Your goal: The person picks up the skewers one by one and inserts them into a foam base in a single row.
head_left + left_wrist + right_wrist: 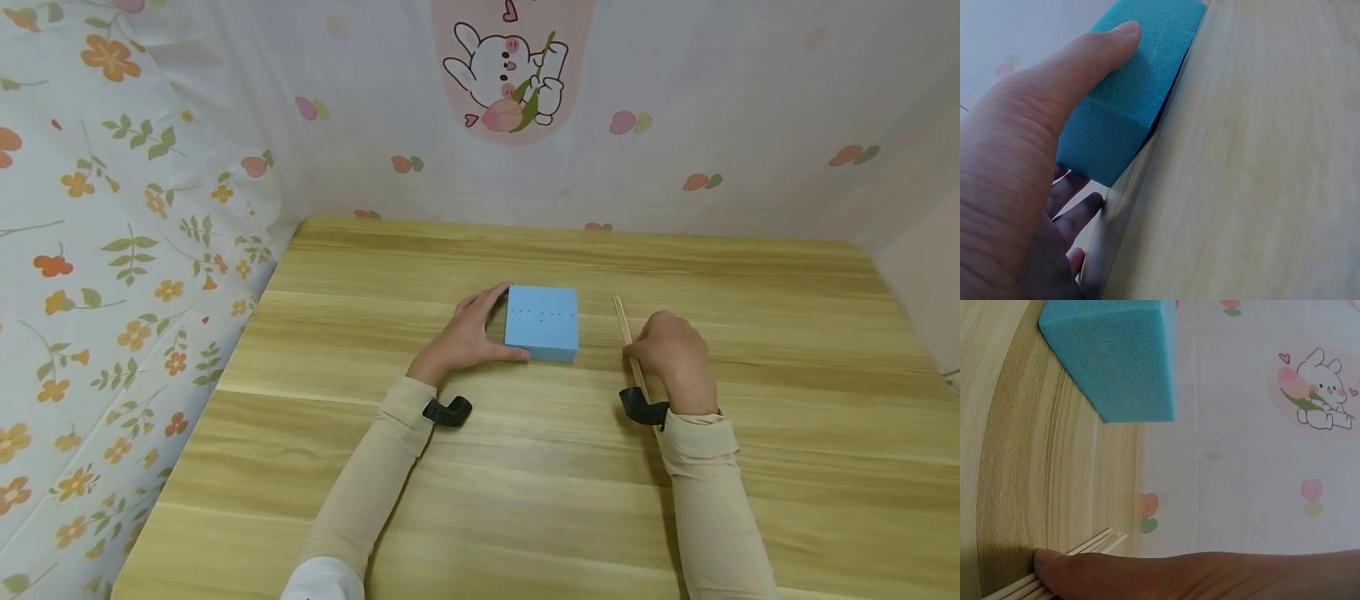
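Observation:
A blue foam block (542,321) with rows of small dark holes across its top sits near the middle of the table. My left hand (472,333) holds it from the left, the thumb along its near side and the fingers reaching round to the far corner. The left wrist view shows the thumb pressed on the side of the foam block (1132,81). To the right, my right hand (671,350) pinches a few thin wooden skewers (622,317) low over the table. Their ends poke out past the thumb, beside the foam block (1110,369) in the right wrist view.
The wood-grain table (525,500) ends at a far edge against a hanging white cloth (337,150) with a rabbit print. A flower-patterned cloth (135,275) hangs along the left side. Black wrist bands (447,411) sit on both wrists.

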### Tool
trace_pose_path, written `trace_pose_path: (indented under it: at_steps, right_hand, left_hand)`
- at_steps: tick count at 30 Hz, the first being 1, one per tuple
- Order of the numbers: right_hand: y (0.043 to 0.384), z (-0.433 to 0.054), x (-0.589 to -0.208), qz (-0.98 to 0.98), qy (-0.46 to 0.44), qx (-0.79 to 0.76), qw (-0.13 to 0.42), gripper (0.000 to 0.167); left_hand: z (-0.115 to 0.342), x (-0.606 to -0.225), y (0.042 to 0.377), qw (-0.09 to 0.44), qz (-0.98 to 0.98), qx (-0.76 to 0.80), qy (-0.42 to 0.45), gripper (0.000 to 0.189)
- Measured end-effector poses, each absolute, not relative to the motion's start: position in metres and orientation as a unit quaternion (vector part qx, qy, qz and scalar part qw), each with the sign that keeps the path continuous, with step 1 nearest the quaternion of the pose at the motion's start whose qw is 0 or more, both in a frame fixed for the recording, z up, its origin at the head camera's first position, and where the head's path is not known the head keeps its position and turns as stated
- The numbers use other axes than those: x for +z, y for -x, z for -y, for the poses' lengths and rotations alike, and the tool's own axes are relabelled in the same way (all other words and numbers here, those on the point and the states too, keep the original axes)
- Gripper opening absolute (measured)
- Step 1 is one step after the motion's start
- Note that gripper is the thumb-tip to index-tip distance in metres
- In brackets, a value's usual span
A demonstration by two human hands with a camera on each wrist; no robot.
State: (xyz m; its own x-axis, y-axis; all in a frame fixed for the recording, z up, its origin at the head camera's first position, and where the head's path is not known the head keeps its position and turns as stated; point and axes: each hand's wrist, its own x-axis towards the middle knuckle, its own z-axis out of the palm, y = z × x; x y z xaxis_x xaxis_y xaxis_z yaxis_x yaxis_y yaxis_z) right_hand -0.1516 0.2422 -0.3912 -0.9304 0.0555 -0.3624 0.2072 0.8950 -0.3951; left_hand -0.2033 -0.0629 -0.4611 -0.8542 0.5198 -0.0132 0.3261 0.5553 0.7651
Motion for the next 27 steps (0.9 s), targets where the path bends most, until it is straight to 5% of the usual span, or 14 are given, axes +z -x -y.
trace_pose_path:
  at_steps: [27]
  right_hand:
    - [0.1489, -0.2504, -0.3863, -0.967, -0.054, -0.201, 0.150, 0.023]
  left_hand:
    - [0.0620, -0.4629, 0.2023, 0.128, -0.878, 0.404, -0.225, 0.123]
